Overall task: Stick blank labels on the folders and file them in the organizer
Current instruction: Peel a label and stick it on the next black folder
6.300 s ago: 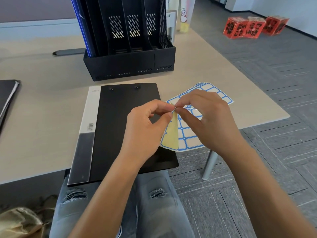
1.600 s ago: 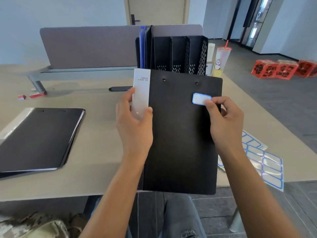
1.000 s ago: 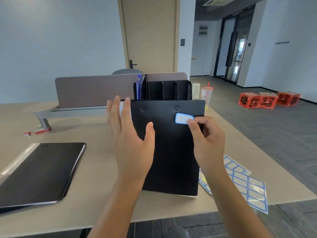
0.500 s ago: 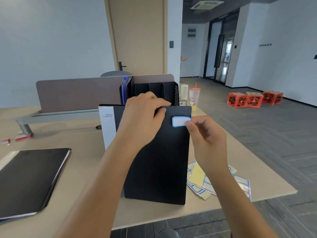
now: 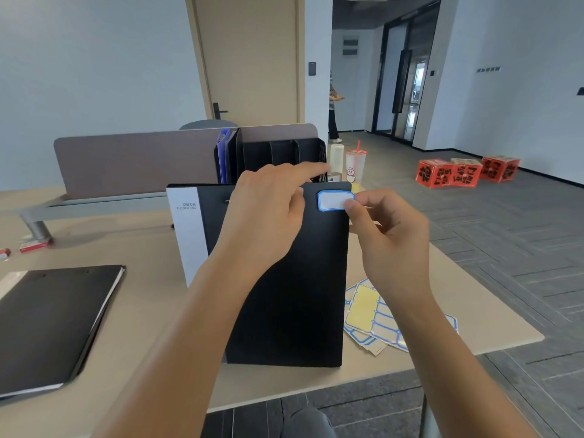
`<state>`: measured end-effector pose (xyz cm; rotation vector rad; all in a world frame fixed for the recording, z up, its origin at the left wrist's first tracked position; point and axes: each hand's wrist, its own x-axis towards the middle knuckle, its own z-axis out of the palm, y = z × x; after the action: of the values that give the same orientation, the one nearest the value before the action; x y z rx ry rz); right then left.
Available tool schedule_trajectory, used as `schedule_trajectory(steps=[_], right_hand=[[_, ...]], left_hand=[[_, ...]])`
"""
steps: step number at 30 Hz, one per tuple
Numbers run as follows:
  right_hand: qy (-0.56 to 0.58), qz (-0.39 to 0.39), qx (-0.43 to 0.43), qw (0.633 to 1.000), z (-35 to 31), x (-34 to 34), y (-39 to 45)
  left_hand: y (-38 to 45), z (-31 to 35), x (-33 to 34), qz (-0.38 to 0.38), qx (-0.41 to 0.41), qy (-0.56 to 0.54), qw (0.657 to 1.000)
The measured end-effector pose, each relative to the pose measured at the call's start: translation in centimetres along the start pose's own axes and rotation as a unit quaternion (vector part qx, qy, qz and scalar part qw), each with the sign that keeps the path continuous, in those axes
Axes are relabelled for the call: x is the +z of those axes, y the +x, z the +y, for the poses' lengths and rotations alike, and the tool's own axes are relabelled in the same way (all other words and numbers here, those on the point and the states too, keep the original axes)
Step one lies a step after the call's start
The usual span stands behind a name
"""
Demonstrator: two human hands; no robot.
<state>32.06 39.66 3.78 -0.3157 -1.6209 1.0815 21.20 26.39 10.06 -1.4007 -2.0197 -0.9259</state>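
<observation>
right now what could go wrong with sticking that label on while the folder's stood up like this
1. The black folder stands on its bottom edge on the desk, steadied at the top by the left hand; pressing could tip it.
2. The blank label sits close to the folder's top right corner, held by the right hand, so it may land crooked or overhang.
3. The label sheets beside the folder's base could get creased.
</observation>
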Motion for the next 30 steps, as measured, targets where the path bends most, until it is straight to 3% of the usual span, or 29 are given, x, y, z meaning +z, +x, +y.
schedule_trajectory(steps=[30], right_hand=[[-0.011, -0.011, -0.003, 1.0, 0.1, 0.2, 0.8]], left_hand=[[-0.4, 0.2, 1.6, 0.081, -0.013, -0.016, 0.997]])
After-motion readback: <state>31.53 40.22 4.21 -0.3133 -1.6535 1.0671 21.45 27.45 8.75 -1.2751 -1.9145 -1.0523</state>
